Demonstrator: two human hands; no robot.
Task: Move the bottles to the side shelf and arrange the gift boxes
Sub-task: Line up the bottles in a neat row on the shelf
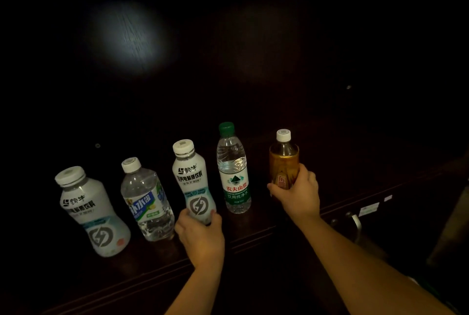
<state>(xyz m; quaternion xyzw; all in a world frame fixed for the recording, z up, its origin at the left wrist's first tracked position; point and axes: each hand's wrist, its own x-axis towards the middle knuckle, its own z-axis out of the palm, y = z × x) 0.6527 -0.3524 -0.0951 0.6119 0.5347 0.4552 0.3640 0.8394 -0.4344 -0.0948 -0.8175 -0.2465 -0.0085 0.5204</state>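
While gripped, bottles (233, 170) between hands.

The green-capped clear bottle (233, 170) has a green label reading 农夫山泉 in red, with 饮用纯净水 below in white. The middle white bottle (193, 182) reads 蒙牛 (a lightning-bolt circle sits lower down). The leftmost white bottle (92, 213) repeats 蒙牛.

A dark wooden tabletop (253, 232) carries five upright bottles in a row. From the left: a white electrolyte bottle (92, 213), a clear white-capped bottle (147, 200), a second white bottle (193, 182), a green-capped water bottle (233, 170), and an amber tea bottle (283, 160).
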